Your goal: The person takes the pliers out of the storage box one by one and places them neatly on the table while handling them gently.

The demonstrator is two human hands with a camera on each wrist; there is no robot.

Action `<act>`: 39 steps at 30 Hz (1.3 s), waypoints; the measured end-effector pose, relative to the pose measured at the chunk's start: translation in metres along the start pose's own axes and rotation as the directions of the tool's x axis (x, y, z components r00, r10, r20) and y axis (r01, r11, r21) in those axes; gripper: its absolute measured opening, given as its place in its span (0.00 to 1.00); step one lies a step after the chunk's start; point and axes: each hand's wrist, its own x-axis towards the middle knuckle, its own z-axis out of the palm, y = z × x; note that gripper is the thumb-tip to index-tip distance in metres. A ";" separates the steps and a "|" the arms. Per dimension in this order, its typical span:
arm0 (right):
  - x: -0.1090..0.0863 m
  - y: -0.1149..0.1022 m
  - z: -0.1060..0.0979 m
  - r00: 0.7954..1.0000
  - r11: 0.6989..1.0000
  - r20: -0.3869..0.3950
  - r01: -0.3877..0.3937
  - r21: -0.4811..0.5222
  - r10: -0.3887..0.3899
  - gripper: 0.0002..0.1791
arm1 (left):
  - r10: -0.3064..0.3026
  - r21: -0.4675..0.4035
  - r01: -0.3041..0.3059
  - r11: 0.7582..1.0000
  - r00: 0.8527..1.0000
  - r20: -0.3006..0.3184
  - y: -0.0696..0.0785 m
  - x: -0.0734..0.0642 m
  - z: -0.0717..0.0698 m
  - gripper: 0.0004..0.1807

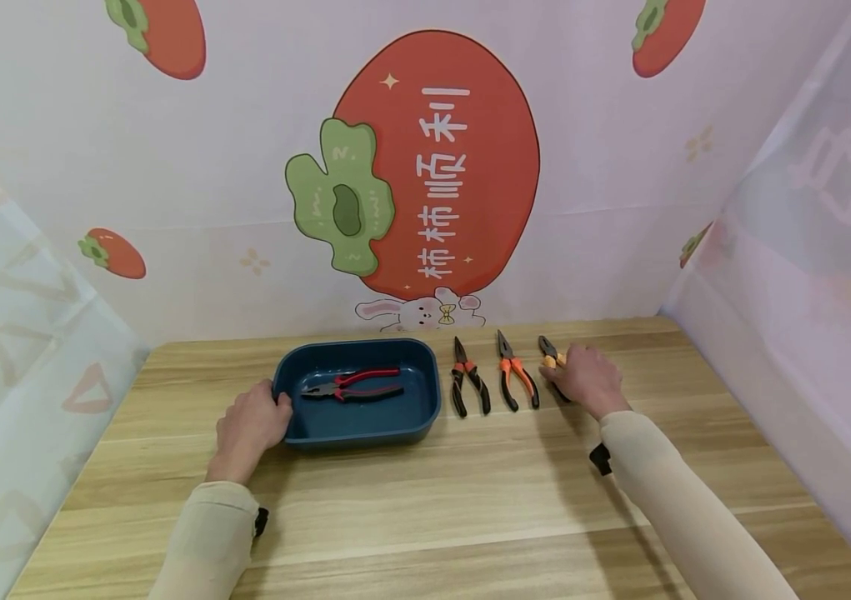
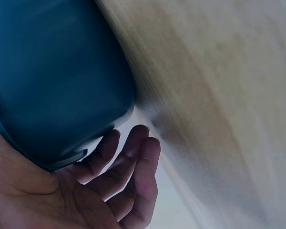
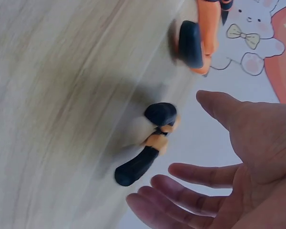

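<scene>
My left hand (image 1: 252,421) grips the left end of a dark blue tray (image 1: 361,439). In the left wrist view its fingers (image 2: 133,148) curl beside the tray wall, while the thumb is hidden. Red-and-black pliers (image 1: 327,389) lie inside the tray. At the right, my right hand (image 1: 592,379) reaches over pliers with yellow-orange and black handles (image 1: 548,348), covering part of them. The right wrist view shows thumb and fingers (image 3: 195,195) spread around those pliers (image 3: 138,167), apart from them and holding nothing.
Between the tray and my right hand lie black-and-orange long-nose pliers (image 1: 460,357) and orange-handled long-nose pliers (image 1: 506,352). All rest on a wooden table (image 1: 425,517). Behind it hangs a backdrop (image 1: 598,250) with a persimmon print.
</scene>
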 end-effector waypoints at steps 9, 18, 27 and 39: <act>-0.010 -0.016 -0.008 0.996 0.998 -0.064 0.064 0.005 -0.063 0.29 | 0.002 0.002 -0.002 1.000 1.000 -0.002 0.001 -0.001 0.000 0.24; -0.022 -0.036 -0.017 0.986 0.992 -0.113 0.124 -0.005 -0.124 0.29 | 0.000 0.000 0.000 1.000 1.000 -0.003 0.002 -0.001 -0.001 0.23; -0.034 -0.051 -0.024 0.973 0.981 -0.133 0.192 0.007 -0.190 0.33 | -0.003 0.007 0.003 1.000 1.000 0.003 0.003 0.000 -0.002 0.23; -0.043 -0.072 -0.024 0.962 0.968 -0.114 0.251 0.002 -0.249 0.29 | -0.002 0.018 0.002 1.000 1.000 0.011 0.004 -0.002 -0.003 0.23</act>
